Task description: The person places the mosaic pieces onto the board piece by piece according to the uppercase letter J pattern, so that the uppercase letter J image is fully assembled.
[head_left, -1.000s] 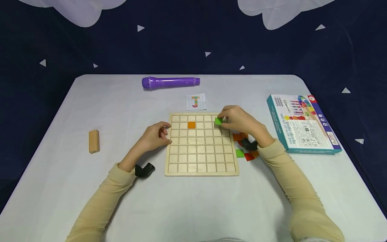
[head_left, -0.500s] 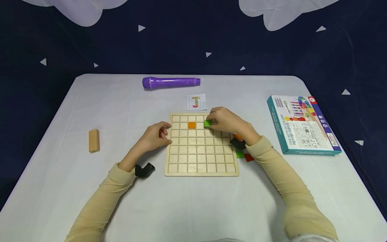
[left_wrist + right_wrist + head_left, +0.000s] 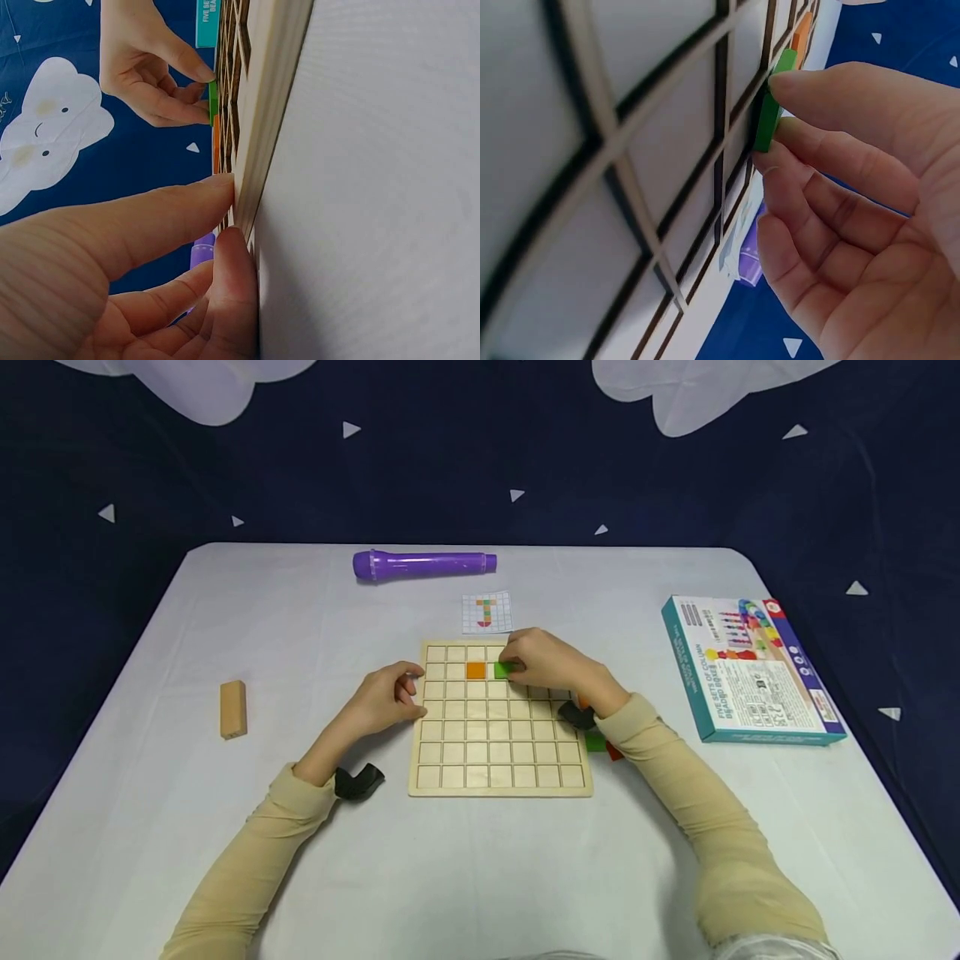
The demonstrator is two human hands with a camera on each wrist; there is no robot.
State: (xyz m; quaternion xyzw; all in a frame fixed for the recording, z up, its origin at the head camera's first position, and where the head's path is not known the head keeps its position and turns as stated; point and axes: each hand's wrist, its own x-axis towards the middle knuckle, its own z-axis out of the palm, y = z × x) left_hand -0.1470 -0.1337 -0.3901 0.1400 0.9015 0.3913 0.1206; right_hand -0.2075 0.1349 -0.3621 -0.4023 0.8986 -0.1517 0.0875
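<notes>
The wooden grid board (image 3: 500, 792) lies flat on the white table. An orange square tile (image 3: 476, 670) sits in a cell of its second row from the far edge. My right hand (image 3: 551, 658) pinches a green square tile (image 3: 502, 670) between thumb and fingertips, just right of the orange one. In the right wrist view, the green tile (image 3: 774, 101) stands tilted against the grid lines, thumb on one side. My left hand (image 3: 384, 696) touches the board's left edge with thumb and index fingertips spread apart; its other fingers bend loosely.
Behind the board lies a paper pattern card (image 3: 486, 612), then a purple toy microphone (image 3: 423, 565). Loose tiles (image 3: 596, 742) lie at the board's right, partly under the right wrist. A boxed toy set (image 3: 753, 668) is far right, a wooden block (image 3: 233, 710) left.
My right hand has carried the green tile leftward over the board, from near its right side to beside the orange tile. The left hand has stayed at the board's edge.
</notes>
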